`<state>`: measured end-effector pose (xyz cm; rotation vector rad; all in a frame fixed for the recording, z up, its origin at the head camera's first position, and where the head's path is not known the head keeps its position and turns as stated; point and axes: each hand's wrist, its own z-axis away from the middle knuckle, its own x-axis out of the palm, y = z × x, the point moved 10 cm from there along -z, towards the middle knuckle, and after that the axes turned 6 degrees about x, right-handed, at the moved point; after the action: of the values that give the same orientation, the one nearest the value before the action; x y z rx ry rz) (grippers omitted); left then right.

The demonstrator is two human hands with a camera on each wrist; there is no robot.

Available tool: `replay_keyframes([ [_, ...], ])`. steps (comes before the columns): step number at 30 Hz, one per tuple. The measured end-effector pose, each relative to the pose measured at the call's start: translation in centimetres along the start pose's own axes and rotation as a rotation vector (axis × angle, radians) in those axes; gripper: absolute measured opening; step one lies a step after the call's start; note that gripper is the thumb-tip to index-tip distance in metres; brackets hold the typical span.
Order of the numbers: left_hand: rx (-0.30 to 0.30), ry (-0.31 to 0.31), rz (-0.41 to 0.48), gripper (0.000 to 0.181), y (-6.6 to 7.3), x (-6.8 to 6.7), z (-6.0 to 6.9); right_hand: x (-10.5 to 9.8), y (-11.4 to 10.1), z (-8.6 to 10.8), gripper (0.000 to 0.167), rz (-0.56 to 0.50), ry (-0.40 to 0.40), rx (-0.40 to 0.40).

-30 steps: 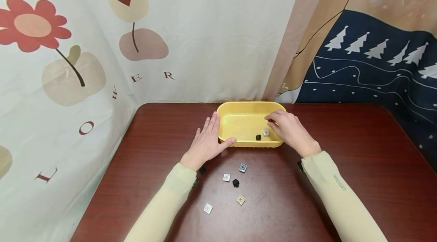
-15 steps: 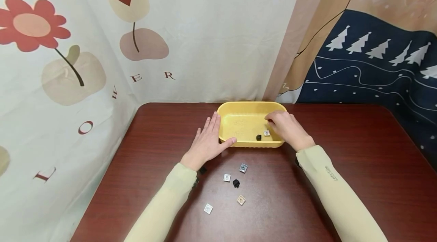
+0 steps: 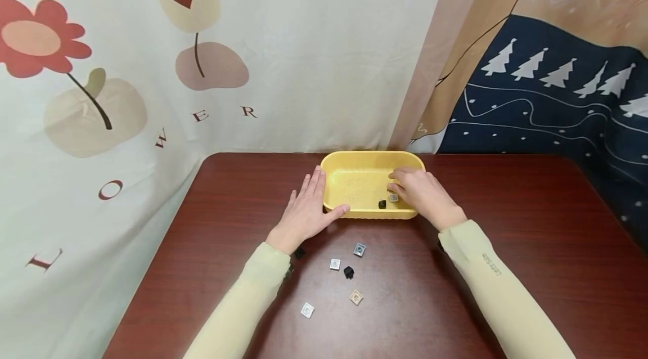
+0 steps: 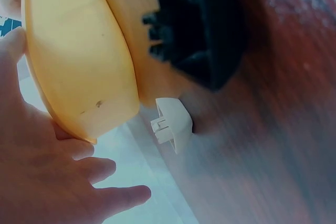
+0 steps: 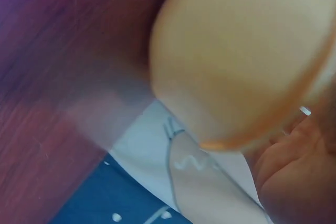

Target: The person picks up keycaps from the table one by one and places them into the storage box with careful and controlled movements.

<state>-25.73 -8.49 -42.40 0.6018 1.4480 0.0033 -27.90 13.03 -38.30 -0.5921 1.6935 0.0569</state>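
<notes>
Both hands are apart, one at each end of a shallow yellow plastic tray with rounded corners, which sits near the far edge of the table. Straight and spread, the fingers of the left hand rest against the tray's left end, with the thumb on its near rim. Bent fingers of the right hand reach over the right end into the tray; whether they hold anything cannot be told.

Inside, by the near wall, a small black plastic keycap lies just beside a small square white keycap, close under the right thumb.

Outside the tray, nearer the person, more pieces lie scattered: a grey-blue square keycap, a white square keycap with a marked middle, a black keycap with jutting prongs, a beige square keycap and a plain white square one. Another dark piece lies beside the left wrist.

All rest on a glossy reddish-brown wooden table. Pale yellow-green sleeves cover both forearms. Behind hangs a white flower-printed curtain, with navy tree-printed cloth at right.
</notes>
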Motion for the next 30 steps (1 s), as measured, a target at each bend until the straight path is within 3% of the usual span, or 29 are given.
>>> replay_keyframes([
  [15,-0.008,-0.015,-0.004,0.110,0.0,0.0,0.0,-3.3,-5.4,5.4,0.042,-0.021,0.080,-0.160],
  [22,-0.003,-0.017,-0.009,0.111,-0.1,0.2,0.0,-2.8,-7.2,8.0,0.048,-0.041,0.078,-0.203],
  [30,-0.003,-0.007,-0.001,0.110,-0.1,0.1,0.0,-1.3,-9.5,10.6,0.062,-0.020,0.080,-0.308],
])
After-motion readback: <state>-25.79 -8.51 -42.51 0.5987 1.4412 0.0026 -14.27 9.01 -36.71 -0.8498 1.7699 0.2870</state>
